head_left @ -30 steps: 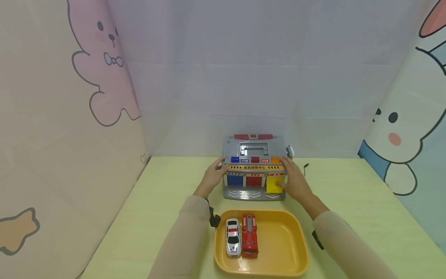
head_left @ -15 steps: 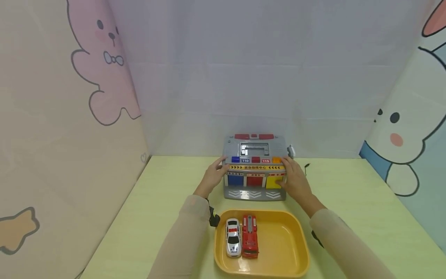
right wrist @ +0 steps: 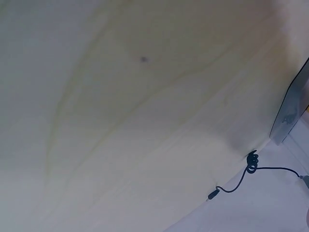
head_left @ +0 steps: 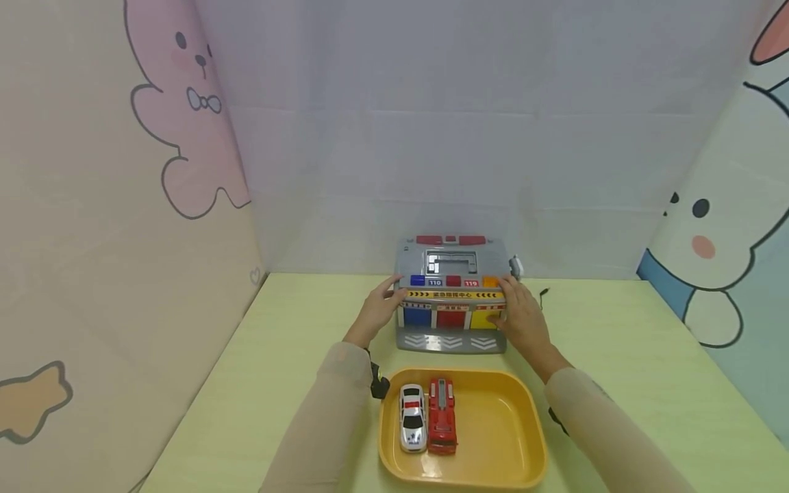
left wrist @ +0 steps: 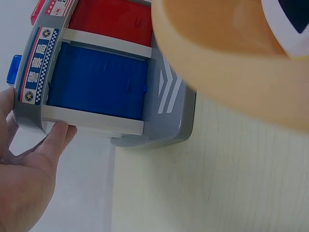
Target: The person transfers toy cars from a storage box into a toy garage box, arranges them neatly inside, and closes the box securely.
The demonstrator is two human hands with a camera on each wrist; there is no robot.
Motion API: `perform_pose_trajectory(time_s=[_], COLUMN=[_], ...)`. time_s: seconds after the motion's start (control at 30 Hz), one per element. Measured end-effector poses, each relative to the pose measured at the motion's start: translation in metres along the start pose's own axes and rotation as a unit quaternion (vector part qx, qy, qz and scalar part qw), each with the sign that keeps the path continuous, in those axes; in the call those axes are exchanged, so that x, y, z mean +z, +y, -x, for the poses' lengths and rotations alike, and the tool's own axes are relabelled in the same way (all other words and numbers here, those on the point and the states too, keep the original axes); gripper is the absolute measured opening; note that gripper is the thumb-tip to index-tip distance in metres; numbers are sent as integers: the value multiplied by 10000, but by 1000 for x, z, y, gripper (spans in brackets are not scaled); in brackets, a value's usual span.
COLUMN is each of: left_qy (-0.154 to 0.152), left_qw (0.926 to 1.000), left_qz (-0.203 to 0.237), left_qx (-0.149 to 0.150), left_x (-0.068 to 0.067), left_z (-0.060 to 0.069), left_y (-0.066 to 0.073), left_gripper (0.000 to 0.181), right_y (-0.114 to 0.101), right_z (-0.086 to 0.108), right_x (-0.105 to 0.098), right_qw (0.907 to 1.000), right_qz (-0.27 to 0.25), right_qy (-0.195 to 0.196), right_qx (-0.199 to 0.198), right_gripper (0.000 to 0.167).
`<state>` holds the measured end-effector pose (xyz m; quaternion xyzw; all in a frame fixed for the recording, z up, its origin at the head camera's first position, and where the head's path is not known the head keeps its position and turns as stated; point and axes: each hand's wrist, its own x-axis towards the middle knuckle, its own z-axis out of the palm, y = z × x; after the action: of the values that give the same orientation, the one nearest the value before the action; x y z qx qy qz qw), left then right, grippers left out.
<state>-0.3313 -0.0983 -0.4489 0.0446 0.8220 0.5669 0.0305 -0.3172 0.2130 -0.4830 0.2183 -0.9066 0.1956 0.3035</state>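
Observation:
A grey toy station (head_left: 450, 342) stands upright at the back of the table, with blue (head_left: 417, 318), red (head_left: 451, 320) and yellow (head_left: 483, 320) doors, all down. My left hand (head_left: 373, 314) grips its left end at the roof edge; the left wrist view shows that hand (left wrist: 29, 179) beside the blue door (left wrist: 96, 82). My right hand (head_left: 524, 320) holds the right end, fingers by the orange button (head_left: 490, 281) and thumb at the yellow door. The right wrist view hardly shows this hand.
In front of the station is a yellow tray (head_left: 493, 431) holding a white police car (head_left: 412, 419) and a red fire truck (head_left: 442, 418) side by side. A black cord (right wrist: 251, 163) lies to the station's right. Printed cloth walls stand at the back and sides.
The yellow door, sticking out a second ago, has swung back in level with the others beside my right thumb. Both hands keep nearly the same places.

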Motion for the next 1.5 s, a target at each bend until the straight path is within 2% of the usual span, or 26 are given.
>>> perform_pose_trajectory(time_s=[0.47,0.77,1.0,1.5], left_qy=[24,-25,-16,56], left_qw=[10000,10000,10000,9999], left_qz=[7,51,36,-41], left_qx=[-40,14,13,-90], left_x=[1,0,0,2], left_z=[2,3,2,3], left_y=[1,3,2,5], left_gripper=[54,53,52,51], right_y=[0,0,-6,-14], right_z=[1,2,0,-9], right_x=[2,-3,-8,-22], right_qw=[10000,9996,9997,9907], right_qz=[-14,86,90,-202], right_qy=[97,-237,-153,-994], right_qx=[12,152,160,903], right_gripper=[94,94,91,96])
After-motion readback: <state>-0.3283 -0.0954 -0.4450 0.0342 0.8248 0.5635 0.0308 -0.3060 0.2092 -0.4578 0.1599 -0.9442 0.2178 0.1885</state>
